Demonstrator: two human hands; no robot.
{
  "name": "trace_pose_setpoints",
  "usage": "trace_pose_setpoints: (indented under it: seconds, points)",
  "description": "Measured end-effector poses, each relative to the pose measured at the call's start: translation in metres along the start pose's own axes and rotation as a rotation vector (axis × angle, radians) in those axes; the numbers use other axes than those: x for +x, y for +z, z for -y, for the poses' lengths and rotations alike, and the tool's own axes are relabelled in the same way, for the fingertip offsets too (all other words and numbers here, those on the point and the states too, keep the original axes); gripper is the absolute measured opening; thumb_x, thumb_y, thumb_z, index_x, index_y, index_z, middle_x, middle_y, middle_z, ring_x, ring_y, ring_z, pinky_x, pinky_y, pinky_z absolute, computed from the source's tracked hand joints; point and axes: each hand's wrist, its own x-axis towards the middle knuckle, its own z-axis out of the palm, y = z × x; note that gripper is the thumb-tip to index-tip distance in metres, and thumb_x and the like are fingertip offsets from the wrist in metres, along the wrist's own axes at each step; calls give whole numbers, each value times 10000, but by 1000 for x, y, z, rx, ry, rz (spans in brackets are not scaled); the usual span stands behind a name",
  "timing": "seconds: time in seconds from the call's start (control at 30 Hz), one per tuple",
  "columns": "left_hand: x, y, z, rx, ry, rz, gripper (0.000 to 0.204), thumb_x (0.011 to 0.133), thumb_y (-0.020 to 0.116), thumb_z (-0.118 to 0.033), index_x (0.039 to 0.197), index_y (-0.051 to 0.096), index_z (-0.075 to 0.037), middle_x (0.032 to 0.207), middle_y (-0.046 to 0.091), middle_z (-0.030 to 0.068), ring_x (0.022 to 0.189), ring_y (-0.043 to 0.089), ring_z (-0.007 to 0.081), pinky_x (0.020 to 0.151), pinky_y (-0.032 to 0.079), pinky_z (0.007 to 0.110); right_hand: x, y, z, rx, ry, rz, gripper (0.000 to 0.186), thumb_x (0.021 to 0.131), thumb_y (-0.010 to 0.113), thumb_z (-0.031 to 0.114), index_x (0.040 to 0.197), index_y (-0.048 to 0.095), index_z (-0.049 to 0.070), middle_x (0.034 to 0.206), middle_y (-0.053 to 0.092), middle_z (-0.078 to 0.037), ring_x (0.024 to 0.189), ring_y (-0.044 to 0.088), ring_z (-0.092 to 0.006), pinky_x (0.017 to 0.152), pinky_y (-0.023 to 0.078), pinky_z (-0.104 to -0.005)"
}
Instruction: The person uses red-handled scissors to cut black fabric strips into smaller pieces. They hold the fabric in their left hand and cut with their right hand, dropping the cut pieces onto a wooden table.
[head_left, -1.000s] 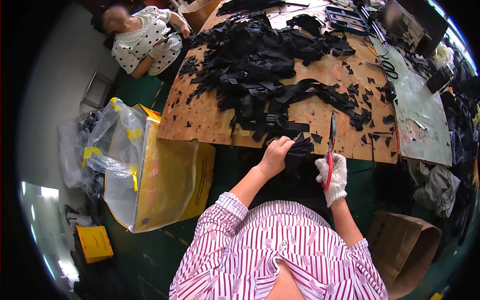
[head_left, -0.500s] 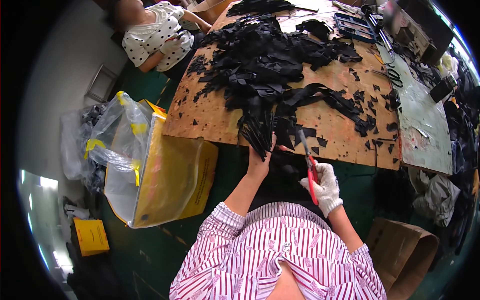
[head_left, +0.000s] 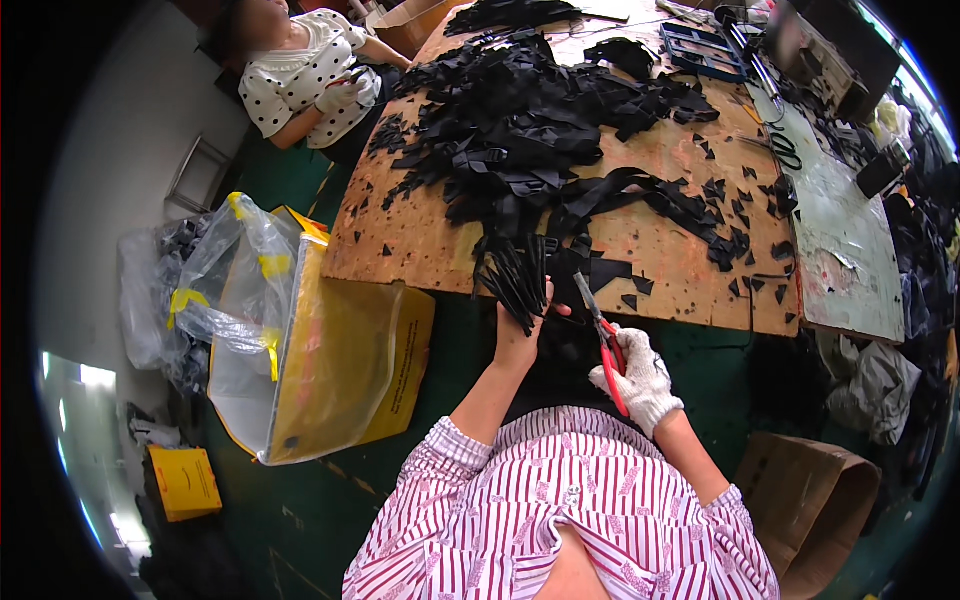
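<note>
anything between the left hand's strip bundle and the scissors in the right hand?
Head view: nothing between. Black strip bundle in left hand; red-handled scissors in gloved right hand, blades open beside it.

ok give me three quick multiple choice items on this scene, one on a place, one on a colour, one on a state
1. Where does the big yellow box with the clear bag stand?
A. on the wooden table
B. on the floor to the person's left
C. behind the right hand

2. What colour are the scissor handles?
A. red
B. blue
C. green

3. What is the left hand doing?
A. resting flat and empty
B. holding a bundle of black strips
C. gripping the scissors

Answers:
1 B, the yellow box sits on the floor left of the wooden table.
2 A, the scissors in the gloved right hand have red handles.
3 B, the left hand grips the black strips at the table edge.
</note>
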Motion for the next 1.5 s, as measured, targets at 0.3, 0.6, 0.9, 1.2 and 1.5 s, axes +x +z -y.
trace_pose_setpoints:
  seconds: [0.3, 0.6, 0.9, 1.2, 1.5]
  points:
    - [-7, -3, 4, 179, 165, 150, 188, 891, 614, -156, 986, 532, -16, 810, 560, 48, 628, 604, 164, 599, 482, 278, 9, 5, -2, 39, -89, -26, 625, 621, 794, 274, 1098, 448, 67, 845, 608, -142, 729, 613, -319, 692, 487, -382]
    - [3, -19, 31, -114, 95, 154, 203, 879, 625, -140, 1008, 513, -30, 849, 560, 38, 630, 578, 149, 561, 478, 263, 2, 18, -11, 330, 50, 52, 464, 717, 774, 181, 992, 430, 35, 773, 582, -85, 713, 595, -163, 653, 484, -329]
    - [0, -33, 54, -135, 71, 151, 285, 872, 611, -97, 1107, 462, -35, 916, 592, 73, 666, 581, 139, 551, 484, 261, 9, 3, 6, 157, 27, 50, 501, 696, 741, 231, 1052, 423, 79, 778, 552, -89, 666, 558, -226, 640, 461, -352]
    - [-1, -37, 44, -165, 20, 222, 322, 874, 600, -78, 1151, 441, -41, 978, 571, 55, 758, 590, 127, 581, 485, 259, 9, 13, 3, 238, 24, 61, 414, 746, 717, 170, 1012, 413, 80, 754, 494, -22, 626, 490, -108, 583, 443, -266]
    - [-8, -44, 48, -324, -22, 318, 415, 871, 618, -110, 1227, 405, -103, 1070, 542, 30, 918, 579, 121, 700, 493, 238, 17, 19, 7, 687, 379, 102, 348, 792, 655, 145, 1030, 413, 65, 700, 493, -19, 484, 495, -113, 422, 434, -242]
